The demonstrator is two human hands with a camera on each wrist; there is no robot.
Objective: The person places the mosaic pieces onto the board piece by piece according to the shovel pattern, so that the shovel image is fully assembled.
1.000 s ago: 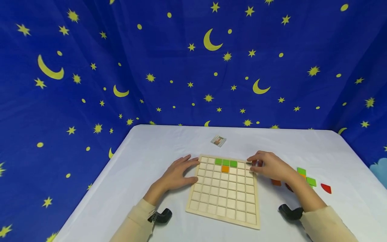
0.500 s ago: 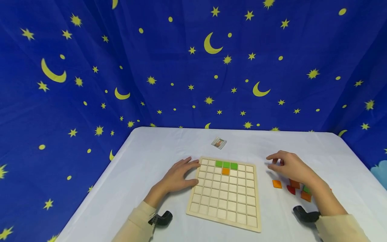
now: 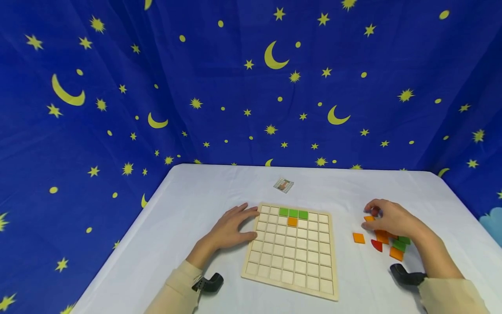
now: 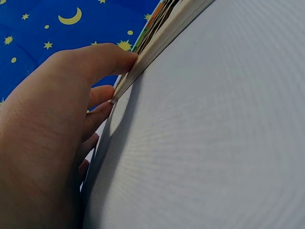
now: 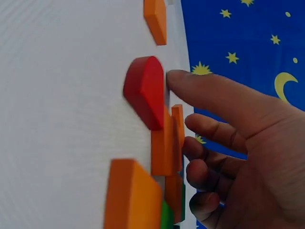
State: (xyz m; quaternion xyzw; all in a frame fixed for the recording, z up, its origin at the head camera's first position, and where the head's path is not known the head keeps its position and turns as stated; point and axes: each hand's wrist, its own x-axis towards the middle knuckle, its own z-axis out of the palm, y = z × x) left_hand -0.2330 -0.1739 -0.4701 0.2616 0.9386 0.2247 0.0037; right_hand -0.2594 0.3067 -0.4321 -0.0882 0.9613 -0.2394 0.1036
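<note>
Left hand point(image 3: 232, 229) touched edge of grid board point(image 3: 289, 252), fingers spread; right hand point(image 3: 393, 219) was beside orange tiles point(image 3: 381, 237), fingers bent, parted.

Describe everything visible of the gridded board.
The board looks wooden, pale and roughly square, with thin ridges forming shallow square cells inside a rim. It lies flat on the white table, slightly askew. Three green tiles sit side by side in its far row, an orange tile just nearer than the middle one. The left hand touches its left edge.
</note>
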